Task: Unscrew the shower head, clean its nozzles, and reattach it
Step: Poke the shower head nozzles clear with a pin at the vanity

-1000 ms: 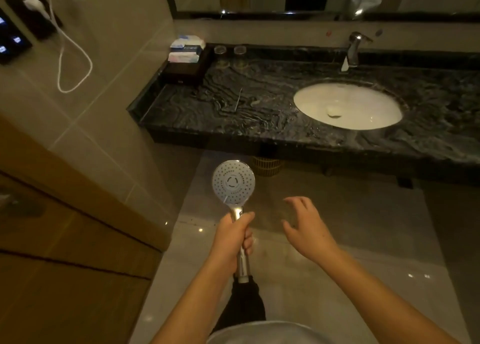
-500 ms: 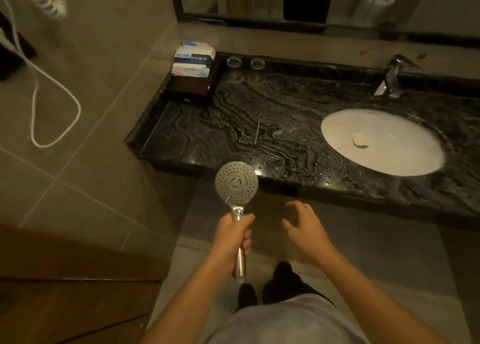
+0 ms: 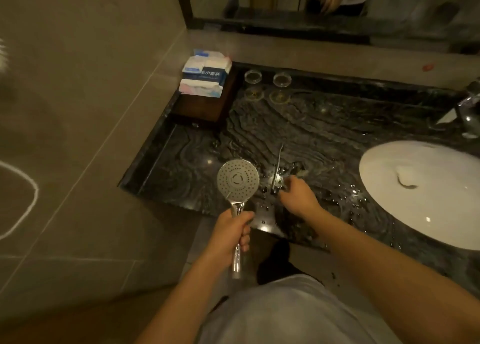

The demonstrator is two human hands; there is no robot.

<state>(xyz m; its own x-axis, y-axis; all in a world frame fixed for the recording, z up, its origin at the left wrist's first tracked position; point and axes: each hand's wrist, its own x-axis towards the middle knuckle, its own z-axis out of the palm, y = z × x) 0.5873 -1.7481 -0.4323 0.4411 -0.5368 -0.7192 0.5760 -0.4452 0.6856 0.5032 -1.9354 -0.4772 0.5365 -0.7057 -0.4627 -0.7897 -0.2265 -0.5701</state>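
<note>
Shower head [image 3: 238, 180] sits mid-frame, left hand [image 3: 232, 233] wrapped tight round its handle, nozzles facing up. Right hand [image 3: 297, 195] pinches the thin pick [image 3: 278, 165] lying on the wet bench [image 3: 337, 125]. I'd grip it low and poke each nozzle gently.

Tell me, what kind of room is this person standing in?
A bathroom, probably a hotel's: a white basin sunk in a dark marble counter, a faucet, a mirror above, and packaged toiletries stacked in the corner.
</note>
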